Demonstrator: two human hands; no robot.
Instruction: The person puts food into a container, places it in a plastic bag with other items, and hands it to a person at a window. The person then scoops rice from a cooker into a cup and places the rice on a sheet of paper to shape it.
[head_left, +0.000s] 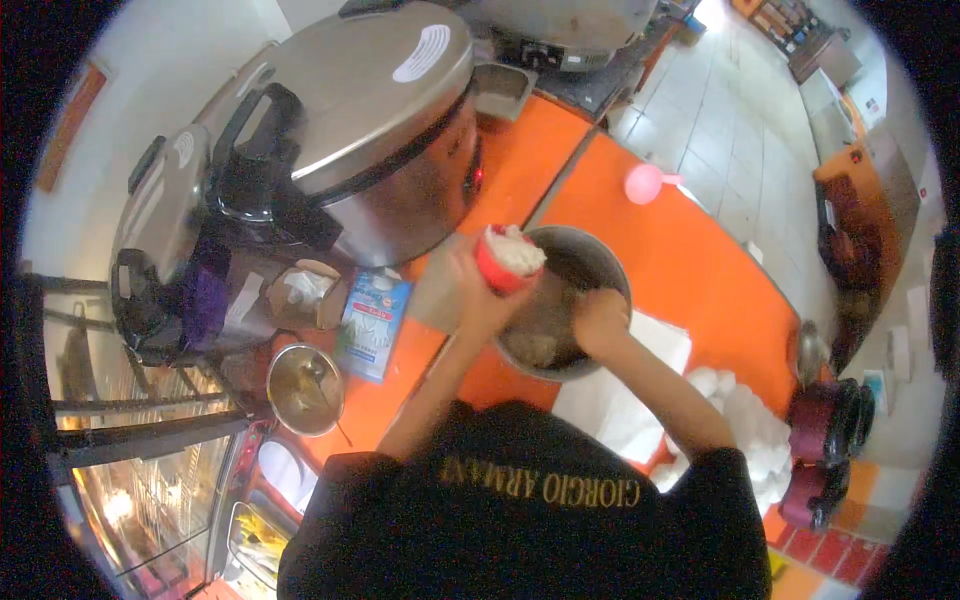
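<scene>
My left hand holds a small red bowl heaped with lumpy white food that looks like cooked rice. The bowl is tilted beside the left rim of a deep round metal pot. Over the right part of this pot is my right hand, its fingers curled downward. Whether those fingers grip anything is hidden. Inside the pot, pale brownish contents show near the bottom, too blurred to name.
A large steel rice cooker stands at the upper left. Left of the pot are a blue-and-white glove packet and a metal bowl with a utensil. A pink scoop, white sheets and white foam-like pieces lie on the orange counter.
</scene>
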